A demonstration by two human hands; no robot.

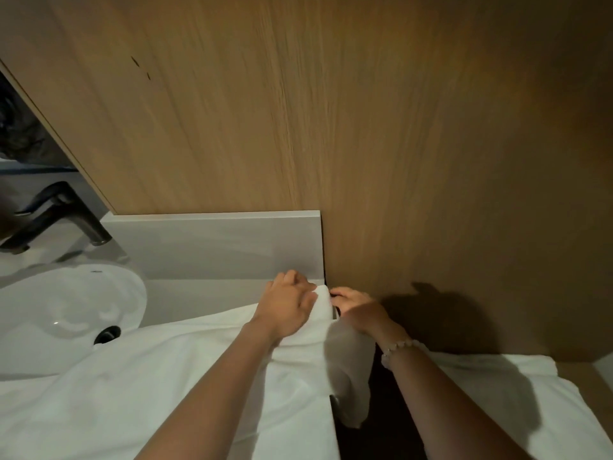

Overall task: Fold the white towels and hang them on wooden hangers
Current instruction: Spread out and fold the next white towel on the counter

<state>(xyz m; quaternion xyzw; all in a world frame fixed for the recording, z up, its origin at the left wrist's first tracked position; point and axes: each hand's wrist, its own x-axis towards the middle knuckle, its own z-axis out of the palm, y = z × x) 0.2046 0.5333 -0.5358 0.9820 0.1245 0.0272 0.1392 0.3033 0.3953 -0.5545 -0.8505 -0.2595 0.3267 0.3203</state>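
**Asker:** While the camera looked down from the person's head, where did the white towel (149,386) lie?

**Describer:** It was spread across the grey bench (199,295). One end hung over the bench's right edge (a limp fold, mostly in shadow).

**Asker:** And the hands?

**Describer:** The left hand (288,307) had its grip closed, with the fingers curled over a bunched ridge of the towel at the bench's far right corner. The right hand (356,305), with a bead bracelet (399,347) on its wrist, met it from the other side. Its fingers were curled in on the same ridge, and the two hands were nearly touching.

**Asker:** What surrounded them?

**Describer:** A white basin (66,310) with a dark tap (63,210) sat to the left. A wood-grain wall (331,111) rose behind, and a second towel (497,393) lay at the lower right, apart from the first.
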